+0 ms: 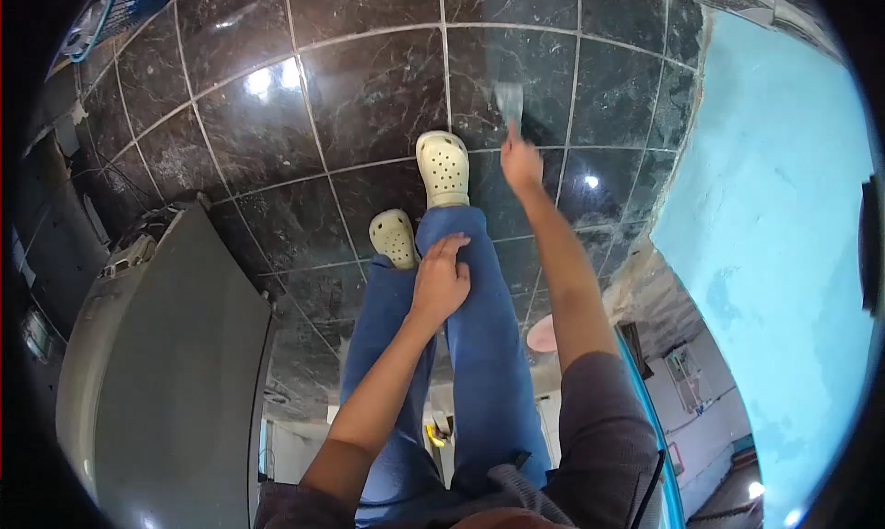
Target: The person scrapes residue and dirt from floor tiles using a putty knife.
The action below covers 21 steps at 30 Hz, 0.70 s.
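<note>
My right hand (523, 165) is closed around the handle of a flat-bladed scraper (509, 99), which is a little blurred. The blade overlaps the dark, marbled floor tiles (387, 77) ahead of my feet, where pale smears show near it. My left hand (441, 278) rests on the knee of my blue trousers (489, 345), fingers stretched out and holding nothing. Just beyond the knees are my cream clogs (444, 171), the one on the right set further forward.
A grey appliance-like cabinet (175, 372) stands on the left. To the right rises a light blue wall (765, 197) with worn paint. A blue basket (129, 4) sits at the upper left, and a pink round object (542, 334) lies beside my right arm.
</note>
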{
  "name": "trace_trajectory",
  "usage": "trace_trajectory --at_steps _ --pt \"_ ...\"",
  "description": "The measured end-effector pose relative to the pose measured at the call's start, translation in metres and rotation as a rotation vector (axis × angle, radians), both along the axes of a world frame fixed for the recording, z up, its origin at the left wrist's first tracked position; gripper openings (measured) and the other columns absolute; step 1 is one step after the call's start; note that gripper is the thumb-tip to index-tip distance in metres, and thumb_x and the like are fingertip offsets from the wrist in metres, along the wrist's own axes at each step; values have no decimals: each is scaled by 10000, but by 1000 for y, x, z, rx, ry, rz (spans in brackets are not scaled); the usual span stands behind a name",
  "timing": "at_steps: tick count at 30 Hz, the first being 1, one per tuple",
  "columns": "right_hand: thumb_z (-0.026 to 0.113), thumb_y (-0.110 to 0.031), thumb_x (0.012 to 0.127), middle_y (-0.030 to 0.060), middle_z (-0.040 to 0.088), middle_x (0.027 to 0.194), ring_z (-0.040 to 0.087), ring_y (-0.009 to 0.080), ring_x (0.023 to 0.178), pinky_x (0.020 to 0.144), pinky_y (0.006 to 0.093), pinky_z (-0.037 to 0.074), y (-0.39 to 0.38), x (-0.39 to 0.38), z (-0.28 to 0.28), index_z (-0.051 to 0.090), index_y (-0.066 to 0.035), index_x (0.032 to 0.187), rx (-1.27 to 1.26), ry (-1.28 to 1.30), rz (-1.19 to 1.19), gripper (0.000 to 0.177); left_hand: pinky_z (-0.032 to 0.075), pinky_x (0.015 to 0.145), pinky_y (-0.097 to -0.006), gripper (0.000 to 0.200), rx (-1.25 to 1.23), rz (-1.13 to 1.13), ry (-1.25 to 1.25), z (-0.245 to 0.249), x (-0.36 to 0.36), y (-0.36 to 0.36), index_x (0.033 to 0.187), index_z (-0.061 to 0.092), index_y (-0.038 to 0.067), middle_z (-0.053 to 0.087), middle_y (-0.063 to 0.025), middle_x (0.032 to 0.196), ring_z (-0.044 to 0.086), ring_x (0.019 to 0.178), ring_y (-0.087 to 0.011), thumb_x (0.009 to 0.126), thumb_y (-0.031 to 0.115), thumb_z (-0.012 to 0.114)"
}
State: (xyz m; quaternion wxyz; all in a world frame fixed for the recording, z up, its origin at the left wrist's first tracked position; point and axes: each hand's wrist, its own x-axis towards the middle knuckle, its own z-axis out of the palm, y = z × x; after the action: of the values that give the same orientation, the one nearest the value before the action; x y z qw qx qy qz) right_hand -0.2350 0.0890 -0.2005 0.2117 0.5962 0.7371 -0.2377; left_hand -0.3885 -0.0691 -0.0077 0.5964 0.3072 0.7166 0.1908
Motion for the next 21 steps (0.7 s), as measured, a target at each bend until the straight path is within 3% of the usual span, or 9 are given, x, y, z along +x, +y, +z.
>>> trace_trajectory --at_steps 4,8,14,16,20,21 --pt "494 -263 888 224 626 782 634 384 745 665 507 515 -67 39 21 337 -216 1398 -205 -115 7 535 383 991 -408 371 -88 -16 39 -3 6 -35 1130 544 7 529 -165 1234 493 1139 -351 762 8 495" --pt "458 -285 904 221 626 811 633 378 729 662 493 518 -45 24 -5 332 -213 1402 -19 17 -37 519 384 991 -390 367 -135 -7 74 6 35 -64 1111 547 21 536 -155 1223 489 1150 -336 750 -7 485" --pt "482 -269 892 208 627 797 637 372 710 626 489 517 -122 46 0 339 -213 1396 -107 -50 -34 528 386 989 -378 386 -109 -7 49 18 60 -66 1113 543 27 520 -127 1247 472 1172 -319 736 -21 474" --pt "494 -262 886 199 628 778 641 366 702 624 488 517 -119 34 4 345 -226 1394 -95 -57 -43 531 375 1001 -377 394 -96 49 57 20 67 -69 1122 539 23 514 -127 1257 463 1184 -319 735 -22 477" --pt "510 -211 861 182 627 730 645 340 683 623 464 525 -83 -6 -14 339 -159 1400 53 113 50 568 365 1013 -376 408 -146 -18 52 26 90 -81 1137 534 23 509 -127 1265 452 1199 -318 736 -26 479" --pt "495 -192 862 197 626 781 647 334 695 626 449 530 -84 -9 -19 319 -129 1409 34 95 52 578 377 999 -390 383 -100 -53 61 28 92 -80 1110 546 14 512 -140 1258 470 1169 -323 732 -19 493"
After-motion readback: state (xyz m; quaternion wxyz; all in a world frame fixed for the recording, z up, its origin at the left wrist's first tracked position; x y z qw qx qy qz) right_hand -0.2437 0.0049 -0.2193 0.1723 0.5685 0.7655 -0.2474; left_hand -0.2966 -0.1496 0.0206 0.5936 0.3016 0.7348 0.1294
